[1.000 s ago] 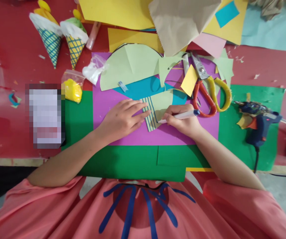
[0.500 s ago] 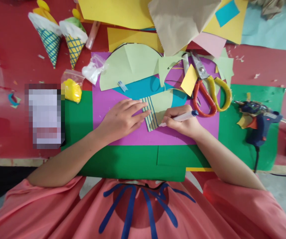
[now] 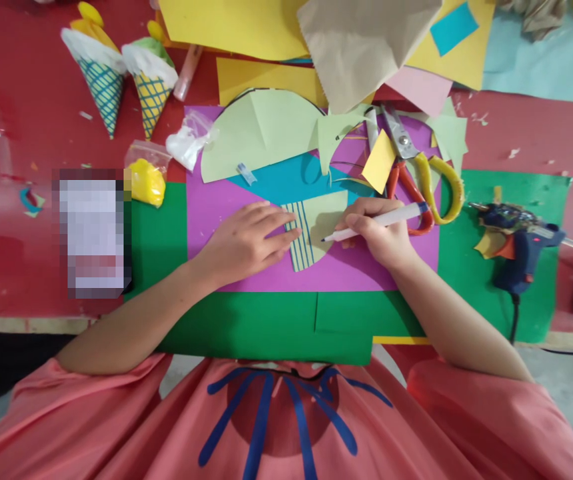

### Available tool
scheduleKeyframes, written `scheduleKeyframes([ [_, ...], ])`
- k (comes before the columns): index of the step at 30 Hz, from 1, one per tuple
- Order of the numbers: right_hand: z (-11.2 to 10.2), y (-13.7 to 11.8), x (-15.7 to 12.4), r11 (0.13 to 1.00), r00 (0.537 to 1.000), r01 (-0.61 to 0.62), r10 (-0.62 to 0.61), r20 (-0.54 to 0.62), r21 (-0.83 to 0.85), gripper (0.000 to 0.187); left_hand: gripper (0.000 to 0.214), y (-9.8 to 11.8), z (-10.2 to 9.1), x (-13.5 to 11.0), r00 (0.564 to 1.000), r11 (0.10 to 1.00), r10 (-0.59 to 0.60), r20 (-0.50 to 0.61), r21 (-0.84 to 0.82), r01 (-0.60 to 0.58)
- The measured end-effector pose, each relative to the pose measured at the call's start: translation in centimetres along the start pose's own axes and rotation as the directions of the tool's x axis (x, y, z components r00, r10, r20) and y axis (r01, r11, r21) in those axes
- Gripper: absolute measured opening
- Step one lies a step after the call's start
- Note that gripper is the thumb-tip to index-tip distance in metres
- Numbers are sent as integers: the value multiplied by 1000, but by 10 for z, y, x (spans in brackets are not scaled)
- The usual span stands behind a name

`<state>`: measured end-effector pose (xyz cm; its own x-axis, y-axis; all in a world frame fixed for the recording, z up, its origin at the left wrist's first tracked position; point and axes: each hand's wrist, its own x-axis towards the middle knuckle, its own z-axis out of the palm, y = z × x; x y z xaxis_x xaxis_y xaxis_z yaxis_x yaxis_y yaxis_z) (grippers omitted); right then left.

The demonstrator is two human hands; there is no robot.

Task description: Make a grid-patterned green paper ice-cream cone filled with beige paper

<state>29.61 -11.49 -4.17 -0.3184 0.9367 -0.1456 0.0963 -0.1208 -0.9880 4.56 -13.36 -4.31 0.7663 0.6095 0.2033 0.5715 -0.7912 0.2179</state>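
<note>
My left hand (image 3: pixel 244 241) lies flat, fingers stretched out, pressing down a pale green paper piece (image 3: pixel 319 223) with blue stripes drawn on its left part. That piece rests on a purple sheet (image 3: pixel 276 270) over green sheets (image 3: pixel 246 323). My right hand (image 3: pixel 384 233) is closed round a white marker (image 3: pixel 374 223) with a blue cap. The marker's tip sits on the pale green piece just right of the stripes.
Red-and-yellow scissors (image 3: pixel 419 177) lie just beyond my right hand. A blue glue gun (image 3: pixel 516 243) lies at the right. Two paper cones (image 3: pixel 126 83), a yellow lump in a bag (image 3: pixel 146 180) and a blurred card (image 3: pixel 94 233) are at the left. Loose paper sheets (image 3: pixel 266 30) cover the far side.
My right hand has drawn back to the right and up, and the marker now lies flatter with its tip further from the striped edge. The left hand has stayed put.
</note>
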Motion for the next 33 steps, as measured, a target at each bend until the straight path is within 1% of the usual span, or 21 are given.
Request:
scheduleKeyframes([
  [2,1,2,0,999,998,30,-29,-53,25,18,24,1,0,0,999,998,43,-11,-35,-43],
  [4,2,4,-1,998,995,57,-56,-83,6,20,22,3,0,-1,997,996,68,-32,-58,-69],
  [8,4,5,-1,991,990,112,-118,-81,-78,26,24,4,-1,-1,994,996,76,-80,-40,-79],
  [10,5,5,-1,985,987,131,-140,-74,-115,26,28,4,-1,0,995,995,91,-47,-23,-92],
  [13,6,5,0,977,984,149,-161,-73,-155,27,33,4,1,2,993,993,114,40,-18,-113],
  [15,7,5,1,970,983,152,-168,-70,-192,28,34,4,2,3,990,992,125,60,-13,-125],
  [20,10,2,2,944,984,145,-169,-55,-297,26,33,6,3,4,988,987,156,21,20,-156],
  [27,10,2,3,939,983,154,-177,-50,-308,23,33,7,2,4,990,990,143,15,3,-143],
  [33,10,1,3,937,986,139,-162,-48,-322,23,34,7,2,3,990,991,131,46,9,-132],
])
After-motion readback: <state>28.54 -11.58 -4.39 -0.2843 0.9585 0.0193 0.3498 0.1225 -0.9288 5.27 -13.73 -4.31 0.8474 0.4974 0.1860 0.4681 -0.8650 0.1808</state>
